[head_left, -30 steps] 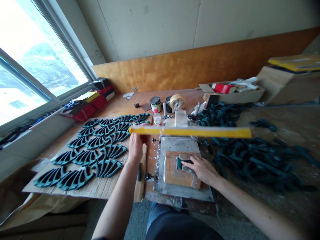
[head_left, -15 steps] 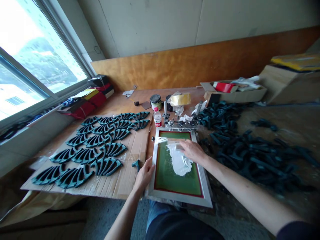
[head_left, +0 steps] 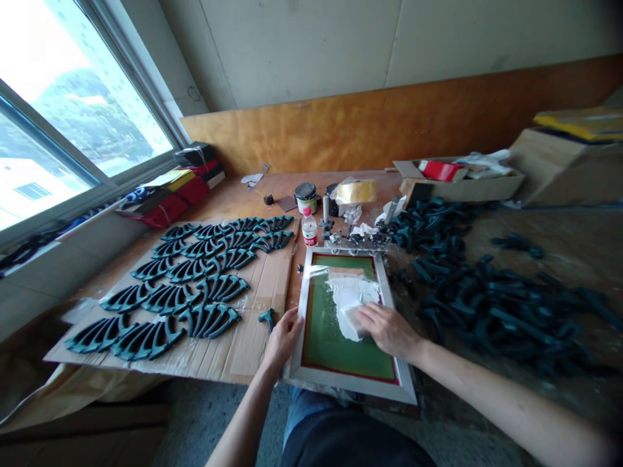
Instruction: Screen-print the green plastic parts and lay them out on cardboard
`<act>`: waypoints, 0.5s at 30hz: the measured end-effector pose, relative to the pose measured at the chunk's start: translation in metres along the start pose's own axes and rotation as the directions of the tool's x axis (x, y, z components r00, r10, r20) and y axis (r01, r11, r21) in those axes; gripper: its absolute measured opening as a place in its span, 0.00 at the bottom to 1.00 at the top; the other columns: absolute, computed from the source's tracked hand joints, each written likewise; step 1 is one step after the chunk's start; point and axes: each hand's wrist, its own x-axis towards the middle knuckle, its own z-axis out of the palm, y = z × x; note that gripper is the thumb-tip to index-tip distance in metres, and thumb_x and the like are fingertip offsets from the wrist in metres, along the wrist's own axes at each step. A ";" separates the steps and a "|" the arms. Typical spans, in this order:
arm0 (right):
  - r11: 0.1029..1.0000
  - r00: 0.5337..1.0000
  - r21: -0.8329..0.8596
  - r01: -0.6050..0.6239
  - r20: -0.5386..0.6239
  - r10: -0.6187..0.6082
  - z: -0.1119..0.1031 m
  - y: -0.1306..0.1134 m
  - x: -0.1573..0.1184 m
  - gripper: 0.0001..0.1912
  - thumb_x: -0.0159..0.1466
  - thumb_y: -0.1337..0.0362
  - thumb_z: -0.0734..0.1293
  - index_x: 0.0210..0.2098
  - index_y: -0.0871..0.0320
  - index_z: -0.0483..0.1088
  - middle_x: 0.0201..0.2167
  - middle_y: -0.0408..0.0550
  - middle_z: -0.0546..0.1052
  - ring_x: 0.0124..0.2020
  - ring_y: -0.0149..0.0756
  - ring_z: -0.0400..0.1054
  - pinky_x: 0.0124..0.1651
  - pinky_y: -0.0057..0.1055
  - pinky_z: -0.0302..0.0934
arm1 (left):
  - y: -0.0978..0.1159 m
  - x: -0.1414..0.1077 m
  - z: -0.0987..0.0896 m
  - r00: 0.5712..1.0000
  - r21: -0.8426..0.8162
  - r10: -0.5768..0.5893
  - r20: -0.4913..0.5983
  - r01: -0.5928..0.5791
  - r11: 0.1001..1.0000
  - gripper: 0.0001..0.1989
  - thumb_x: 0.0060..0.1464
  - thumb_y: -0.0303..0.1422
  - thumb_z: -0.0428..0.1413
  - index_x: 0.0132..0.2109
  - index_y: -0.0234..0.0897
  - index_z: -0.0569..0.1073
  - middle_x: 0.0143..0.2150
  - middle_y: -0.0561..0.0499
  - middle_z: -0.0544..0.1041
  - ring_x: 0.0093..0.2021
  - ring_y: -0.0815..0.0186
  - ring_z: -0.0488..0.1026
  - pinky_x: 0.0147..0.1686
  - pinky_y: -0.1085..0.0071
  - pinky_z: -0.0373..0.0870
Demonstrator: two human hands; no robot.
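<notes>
A framed green screen (head_left: pixel 321 353) lies in front of me, with a white patch of paste (head_left: pixel 341 292) on its mesh. My right hand (head_left: pixel 387 329) is closed on a pale flat scraper (head_left: pixel 351 316) that rests on the lower part of the white patch. At the frame's left edge, my left hand (head_left: pixel 286 334) grips the metal rim with its fingers. Just left of that hand, a single dark green part (head_left: pixel 267 316) lies on the cardboard. A hinge clamp (head_left: pixel 357 245) holds the far end of the frame.
Rows of dark green fan-shaped parts (head_left: pixel 148 337) cover the cardboard (head_left: pixel 265 279) at left. Loose dark parts (head_left: pixel 487 311) are heaped at right. A bottle (head_left: pixel 309 228), a jar (head_left: pixel 305 196) and an open box (head_left: pixel 487 187) stand behind.
My right hand has moved toward me with the scraper, from the top of the white patch to its lower part. My left hand stays on the frame's edge.
</notes>
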 end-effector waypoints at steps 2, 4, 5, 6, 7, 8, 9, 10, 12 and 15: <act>0.998 0.998 0.023 0.058 0.013 -0.058 0.003 -0.005 -0.009 0.17 0.60 0.76 0.57 0.41 0.58 0.73 0.37 0.52 0.76 0.40 0.39 0.68 0.42 0.34 0.62 | 0.003 -0.001 0.000 1.000 -0.022 -0.012 0.003 0.012 1.000 0.29 0.54 0.48 0.52 0.56 0.33 0.69 0.34 0.48 0.79 0.34 0.62 0.75 0.33 0.70 0.69; 0.996 0.996 0.066 0.057 0.062 -0.061 -0.004 -0.002 -0.007 0.13 0.62 0.72 0.59 0.40 0.56 0.73 0.35 0.49 0.76 0.38 0.38 0.69 0.42 0.33 0.63 | 0.005 -0.001 0.000 1.000 -0.047 -0.010 0.007 0.010 0.999 0.28 0.54 0.47 0.53 0.56 0.34 0.70 0.34 0.48 0.79 0.34 0.62 0.75 0.33 0.71 0.69; 0.997 0.996 0.078 0.026 0.080 -0.032 -0.010 0.001 -0.001 0.11 0.63 0.70 0.60 0.39 0.56 0.73 0.35 0.48 0.76 0.38 0.37 0.69 0.42 0.32 0.63 | 0.006 -0.001 0.000 1.000 -0.063 -0.007 0.010 0.007 0.998 0.27 0.54 0.47 0.53 0.55 0.34 0.71 0.34 0.48 0.79 0.35 0.62 0.75 0.34 0.71 0.69; 0.996 0.996 0.080 -0.027 0.085 0.020 -0.016 0.006 0.010 0.09 0.63 0.68 0.62 0.40 0.55 0.73 0.35 0.47 0.76 0.38 0.37 0.69 0.42 0.31 0.63 | 0.008 -0.002 -0.001 1.000 -0.082 -0.006 0.013 0.007 0.997 0.27 0.53 0.47 0.54 0.55 0.34 0.71 0.34 0.48 0.78 0.35 0.62 0.75 0.34 0.71 0.69; 0.993 0.993 0.071 -0.094 0.080 0.088 -0.022 0.012 0.022 0.09 0.64 0.65 0.63 0.42 0.53 0.73 0.36 0.46 0.77 0.38 0.37 0.70 0.42 0.31 0.63 | 0.010 -0.002 -0.002 1.000 -0.104 -0.010 0.018 0.011 0.994 0.28 0.53 0.47 0.54 0.56 0.33 0.70 0.33 0.49 0.78 0.34 0.62 0.74 0.33 0.71 0.69; 0.984 0.984 0.053 -0.168 0.066 0.165 -0.028 0.019 0.036 0.11 0.63 0.64 0.65 0.46 0.52 0.72 0.37 0.45 0.77 0.39 0.37 0.70 0.42 0.30 0.63 | 0.014 -0.003 -0.004 0.999 -0.129 -0.020 0.027 0.023 0.991 0.30 0.52 0.47 0.55 0.57 0.33 0.68 0.32 0.50 0.77 0.33 0.63 0.74 0.31 0.72 0.68; 0.970 0.970 0.031 -0.240 0.046 0.238 -0.034 0.026 0.050 0.16 0.63 0.62 0.66 0.50 0.50 0.70 0.40 0.44 0.77 0.40 0.37 0.70 0.41 0.30 0.63 | 0.018 -0.005 -0.006 0.999 -0.155 -0.036 0.037 0.041 0.987 0.33 0.52 0.48 0.56 0.60 0.34 0.65 0.31 0.51 0.77 0.31 0.64 0.73 0.29 0.73 0.67; 0.954 0.953 0.006 -0.301 0.022 0.301 -0.040 0.033 0.062 0.21 0.62 0.61 0.67 0.55 0.48 0.67 0.42 0.44 0.77 0.40 0.37 0.71 0.40 0.30 0.63 | 0.025 -0.006 -0.010 0.997 -0.182 -0.054 0.051 0.062 0.981 0.35 0.51 0.48 0.56 0.62 0.35 0.63 0.29 0.52 0.76 0.29 0.65 0.73 0.27 0.73 0.66; 0.918 0.918 -0.031 -0.395 -0.046 0.394 -0.052 0.051 0.076 0.27 0.62 0.58 0.67 0.60 0.47 0.61 0.45 0.46 0.76 0.40 0.38 0.71 0.37 0.29 0.63 | 0.043 -0.009 -0.018 0.994 -0.249 -0.072 0.084 0.091 0.964 0.38 0.49 0.49 0.58 0.63 0.36 0.61 0.28 0.53 0.76 0.27 0.67 0.72 0.25 0.75 0.65; 0.863 0.839 0.036 -0.503 -0.220 0.498 -0.066 0.081 0.067 0.23 0.65 0.55 0.63 0.57 0.54 0.66 0.41 0.48 0.77 0.36 0.38 0.72 0.35 0.29 0.62 | 0.083 -0.011 -0.030 0.998 -0.327 -0.030 0.055 0.047 0.944 0.30 0.49 0.51 0.57 0.53 0.35 0.71 0.31 0.52 0.76 0.28 0.68 0.71 0.26 0.75 0.66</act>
